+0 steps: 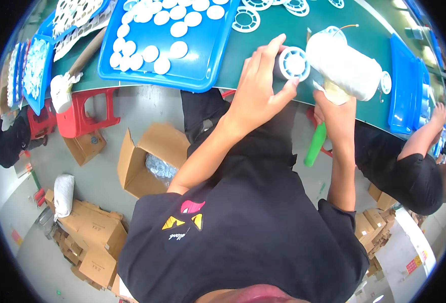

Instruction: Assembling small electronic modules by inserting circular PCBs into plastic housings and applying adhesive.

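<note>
My left hand (257,86) is curled around a short dark cylinder whose end carries a white slotted round cap (294,64). Its thumb presses at the lower edge of that cap. In my right hand (338,113) is a mallet (346,68) with a green handle and a thick white head that looks wrapped. The handle's end sticks out below my fist, while the head lies over the green table (278,28), just right of the cap. A thin wire end shows behind the head, and a small white round part (385,82) is at its right.
A blue tray (165,83) of white discs stands at the left; white slotted rings (245,20) lie at the far side. Another blue tray (402,96) is at the right, near a co-worker (414,177). A red stool (84,113) and an open carton (132,166) are on the floor.
</note>
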{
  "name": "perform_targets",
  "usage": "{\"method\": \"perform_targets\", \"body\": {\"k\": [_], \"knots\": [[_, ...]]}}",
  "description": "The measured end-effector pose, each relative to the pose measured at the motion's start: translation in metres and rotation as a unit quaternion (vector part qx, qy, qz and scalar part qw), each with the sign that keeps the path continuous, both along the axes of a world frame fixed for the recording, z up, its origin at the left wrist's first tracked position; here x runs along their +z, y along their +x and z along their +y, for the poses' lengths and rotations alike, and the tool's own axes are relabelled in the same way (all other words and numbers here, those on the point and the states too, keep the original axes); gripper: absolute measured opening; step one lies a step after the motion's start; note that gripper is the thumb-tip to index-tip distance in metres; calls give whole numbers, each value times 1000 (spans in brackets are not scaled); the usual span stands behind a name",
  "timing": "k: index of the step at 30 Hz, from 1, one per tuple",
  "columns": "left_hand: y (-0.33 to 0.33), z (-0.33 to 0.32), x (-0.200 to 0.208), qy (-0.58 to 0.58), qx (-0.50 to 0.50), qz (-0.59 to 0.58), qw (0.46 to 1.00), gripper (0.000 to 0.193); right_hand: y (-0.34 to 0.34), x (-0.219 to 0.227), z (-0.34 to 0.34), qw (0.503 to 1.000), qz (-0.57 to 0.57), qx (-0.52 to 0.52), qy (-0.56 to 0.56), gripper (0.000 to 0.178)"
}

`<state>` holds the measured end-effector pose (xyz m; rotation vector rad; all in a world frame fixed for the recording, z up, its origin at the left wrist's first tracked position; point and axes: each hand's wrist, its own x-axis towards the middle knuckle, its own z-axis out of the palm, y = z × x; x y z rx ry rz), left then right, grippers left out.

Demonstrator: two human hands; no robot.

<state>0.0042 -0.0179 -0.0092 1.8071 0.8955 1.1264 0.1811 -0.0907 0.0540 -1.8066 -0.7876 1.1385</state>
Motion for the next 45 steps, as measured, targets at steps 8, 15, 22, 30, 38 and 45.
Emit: {"method": "perform_targets", "body": {"k": [8, 15, 22, 30, 38, 45], "knots": [[5, -1, 2, -14, -56, -9, 998, 85, 7, 20, 7, 996, -74, 45, -22, 10], [4, 4, 7, -2, -59, 25, 998, 91, 9, 18, 2, 1000, -9, 11, -3, 12], [4, 6, 5, -38, -64, 0, 997, 91, 20, 14, 1, 998, 46, 34, 6, 6], [2, 3, 5, -39, -72, 23, 996, 90, 32, 29, 7, 998, 55, 31, -15, 5], [1, 6, 4, -51, -79, 16, 995, 91, 35, 57, 11, 994, 64, 79, -40, 6], [-1, 10, 5, -90, -112, -3, 990, 95, 44, 55, 25, 988, 52, 122, -75, 8]]}}
